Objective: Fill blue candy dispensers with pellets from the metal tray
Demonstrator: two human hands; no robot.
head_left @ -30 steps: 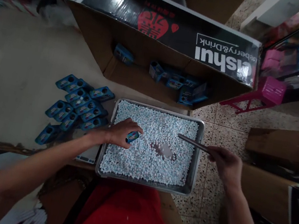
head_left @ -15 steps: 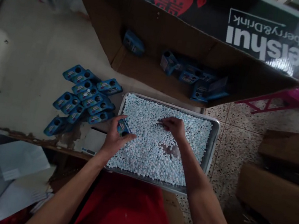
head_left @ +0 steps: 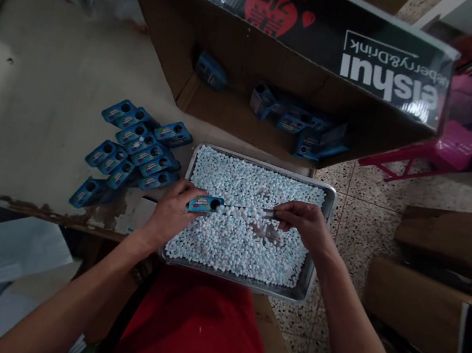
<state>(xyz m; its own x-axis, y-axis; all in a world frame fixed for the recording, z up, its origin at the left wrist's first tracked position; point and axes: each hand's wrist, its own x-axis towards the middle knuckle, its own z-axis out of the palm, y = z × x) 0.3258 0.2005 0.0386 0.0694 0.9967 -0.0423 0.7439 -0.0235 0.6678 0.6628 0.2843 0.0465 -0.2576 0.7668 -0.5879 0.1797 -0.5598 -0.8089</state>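
My left hand [head_left: 171, 211] is closed around a small blue box [head_left: 205, 204] with a dark round hole in its end. In the fingers of my right hand [head_left: 303, 223] is the grey handle of a narrow scoop [head_left: 266, 213]. White pellets lie along the scoop, and its far end is at the box's hole. Both hands are above a metal tray [head_left: 326, 217] spread with small white and pale blue pellets [head_left: 223, 247]. A bare patch of tray bottom shows below the scoop.
Left of the tray, several similar blue boxes [head_left: 132, 146] stand grouped on the worn table [head_left: 52, 77]. Behind it, a large open carton [head_left: 210, 114] lies with more blue boxes inside. Brown cartons [head_left: 415, 299] and a pink stool [head_left: 456, 145] are at the right.
My right hand has drawn back rightward and lifted the scoop out of the pellets, loaded. My left hand has turned the box so its hole faces right, toward the scoop.
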